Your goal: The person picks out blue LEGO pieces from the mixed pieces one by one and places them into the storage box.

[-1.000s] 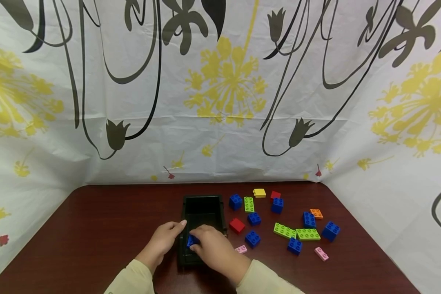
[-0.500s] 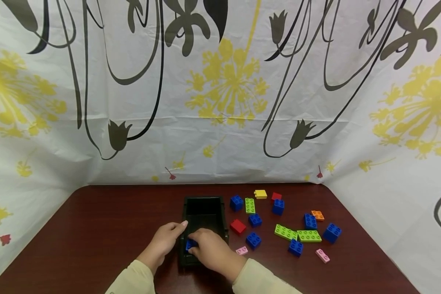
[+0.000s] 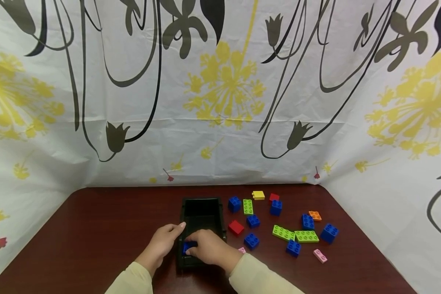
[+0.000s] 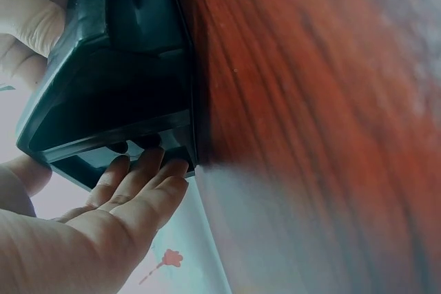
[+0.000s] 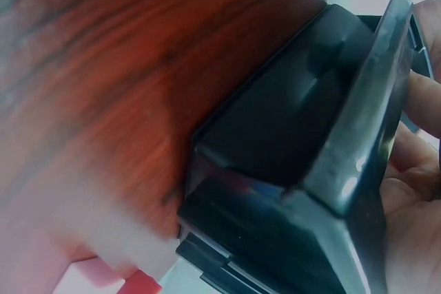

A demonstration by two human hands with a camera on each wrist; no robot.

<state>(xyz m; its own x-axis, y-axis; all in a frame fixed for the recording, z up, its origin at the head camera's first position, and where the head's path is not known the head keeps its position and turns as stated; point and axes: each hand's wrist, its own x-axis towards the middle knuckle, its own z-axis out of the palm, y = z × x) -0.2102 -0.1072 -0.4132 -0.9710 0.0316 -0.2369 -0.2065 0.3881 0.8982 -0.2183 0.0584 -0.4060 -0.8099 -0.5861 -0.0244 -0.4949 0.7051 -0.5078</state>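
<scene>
Dark wood bench (image 3: 95, 228) spreads wide, and on it sits the black box (image 3: 201, 210), open side up. Left hand (image 3: 163, 241) rests against the box's left wall, fingers (image 4: 148, 170) straight and relaxed along the rim, so that grip is apart, holding nothing. Right hand (image 3: 210, 249) sits over the near end of the box, its grip clamped on a blue brick (image 3: 188, 247), which is down inside the box. To the right, loose bricks (image 3: 295, 235) lie scattered: blue, green, red, yellow, orange, pink.
</scene>
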